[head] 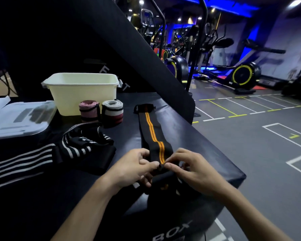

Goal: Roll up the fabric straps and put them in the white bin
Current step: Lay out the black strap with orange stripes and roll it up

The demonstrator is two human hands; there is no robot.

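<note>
A black strap with two orange stripes (150,129) lies stretched out on the black padded box (207,153), running away from me. My left hand (134,166) and my right hand (186,166) both pinch its near end, where the fabric is folded over into a small roll. The white bin (82,91) stands at the back left of the surface. In front of it stand two rolled straps, a pink one (89,110) and a grey, white and dark red one (112,112). A loose black strap with white stripes (80,143) lies in a heap at the left.
A clear plastic lid or box (19,117) sits at the far left. A slanted black padded panel (137,46) rises behind the surface. The box edge drops off at the right onto a gym floor (259,145) with exercise bikes (241,75).
</note>
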